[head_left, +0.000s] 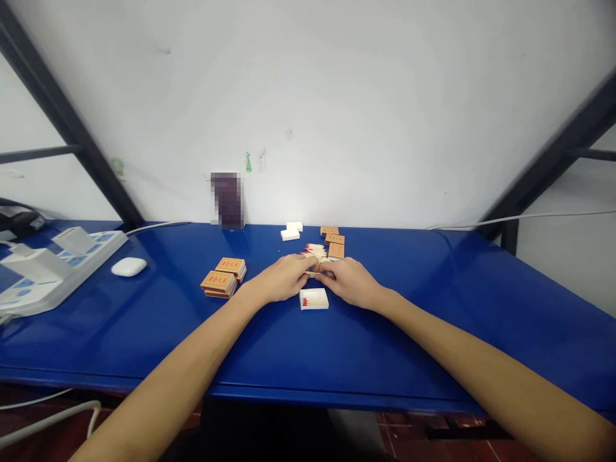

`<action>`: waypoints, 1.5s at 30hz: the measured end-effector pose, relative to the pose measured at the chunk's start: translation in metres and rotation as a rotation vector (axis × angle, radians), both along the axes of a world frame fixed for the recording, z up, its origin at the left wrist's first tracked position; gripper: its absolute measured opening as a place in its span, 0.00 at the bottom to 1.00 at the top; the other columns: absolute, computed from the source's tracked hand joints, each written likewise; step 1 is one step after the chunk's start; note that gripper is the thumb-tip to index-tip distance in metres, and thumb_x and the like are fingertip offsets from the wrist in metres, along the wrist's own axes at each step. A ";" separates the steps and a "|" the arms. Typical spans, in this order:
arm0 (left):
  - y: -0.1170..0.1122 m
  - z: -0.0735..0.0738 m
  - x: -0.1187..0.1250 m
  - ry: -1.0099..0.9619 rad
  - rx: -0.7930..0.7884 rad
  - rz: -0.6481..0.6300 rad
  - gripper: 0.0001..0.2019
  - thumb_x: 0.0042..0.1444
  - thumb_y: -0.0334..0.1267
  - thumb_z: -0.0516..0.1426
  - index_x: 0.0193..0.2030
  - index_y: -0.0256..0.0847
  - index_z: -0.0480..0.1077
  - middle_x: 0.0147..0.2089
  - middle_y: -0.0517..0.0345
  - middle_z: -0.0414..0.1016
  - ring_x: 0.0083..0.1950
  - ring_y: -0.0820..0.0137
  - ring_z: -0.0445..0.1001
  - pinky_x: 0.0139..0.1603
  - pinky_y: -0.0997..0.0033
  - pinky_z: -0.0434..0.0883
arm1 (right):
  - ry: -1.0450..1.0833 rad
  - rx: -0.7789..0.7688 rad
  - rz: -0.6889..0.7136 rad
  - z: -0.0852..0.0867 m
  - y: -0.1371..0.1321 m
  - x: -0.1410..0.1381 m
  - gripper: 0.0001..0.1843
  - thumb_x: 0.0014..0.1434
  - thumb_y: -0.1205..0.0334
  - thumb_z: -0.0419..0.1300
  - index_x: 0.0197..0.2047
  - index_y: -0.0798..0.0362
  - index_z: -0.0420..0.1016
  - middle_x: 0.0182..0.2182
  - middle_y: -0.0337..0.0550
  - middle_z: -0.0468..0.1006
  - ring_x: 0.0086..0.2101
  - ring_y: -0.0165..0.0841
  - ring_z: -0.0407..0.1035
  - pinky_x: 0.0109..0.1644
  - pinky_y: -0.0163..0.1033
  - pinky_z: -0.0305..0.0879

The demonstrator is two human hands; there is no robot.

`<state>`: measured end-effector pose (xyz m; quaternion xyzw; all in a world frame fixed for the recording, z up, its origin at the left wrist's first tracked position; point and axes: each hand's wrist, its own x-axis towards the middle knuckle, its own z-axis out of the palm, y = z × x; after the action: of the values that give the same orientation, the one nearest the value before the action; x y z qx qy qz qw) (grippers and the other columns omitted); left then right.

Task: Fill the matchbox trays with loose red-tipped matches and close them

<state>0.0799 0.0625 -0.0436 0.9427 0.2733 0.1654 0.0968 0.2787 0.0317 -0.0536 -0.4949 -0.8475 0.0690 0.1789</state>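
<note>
My left hand [285, 277] and my right hand [355, 282] meet at the middle of the blue table, fingertips pinched together. Between them lie one or more pale matchsticks [312, 274], held at both ends; how many I cannot tell. Just below the fingers sits a white matchbox tray [325, 299] with a few red-headed matches [312, 303] along its near side. Behind my hands, partly hidden by them, is a loose pile of red-headed matches [316, 251]. Orange matchbox covers [336, 250] stand beside that pile on the right.
Orange matchboxes [218, 282] are stacked left of my left hand. Two white trays [290, 235] lie near the wall, and a blurred dark purple object [228, 200] leans there. Further left are a white rounded case [129, 266] and a power strip [58, 292] with plugs.
</note>
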 end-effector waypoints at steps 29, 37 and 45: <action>-0.009 0.001 -0.002 0.044 0.046 0.067 0.08 0.61 0.26 0.47 0.42 0.40 0.62 0.41 0.54 0.72 0.43 0.65 0.70 0.42 0.67 0.66 | 0.042 -0.008 -0.008 -0.005 0.001 -0.001 0.12 0.66 0.58 0.54 0.36 0.50 0.78 0.22 0.37 0.73 0.24 0.28 0.62 0.29 0.34 0.48; -0.011 -0.001 -0.001 0.016 0.063 0.039 0.09 0.61 0.24 0.46 0.44 0.40 0.61 0.43 0.53 0.71 0.42 0.65 0.68 0.42 0.67 0.66 | 0.045 0.056 0.056 -0.008 0.003 0.001 0.09 0.67 0.61 0.53 0.36 0.52 0.72 0.32 0.41 0.75 0.32 0.31 0.67 0.33 0.34 0.55; -0.008 -0.006 -0.003 -0.089 0.002 -0.012 0.09 0.61 0.26 0.46 0.42 0.41 0.63 0.41 0.55 0.70 0.42 0.66 0.68 0.42 0.67 0.65 | -0.074 0.026 0.069 -0.003 0.000 0.004 0.07 0.68 0.62 0.51 0.41 0.53 0.68 0.38 0.47 0.76 0.36 0.35 0.70 0.36 0.37 0.59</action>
<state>0.0773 0.0544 -0.0495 0.9361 0.2629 0.2070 0.1088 0.2825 0.0319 -0.0571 -0.4654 -0.8709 0.0457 0.1511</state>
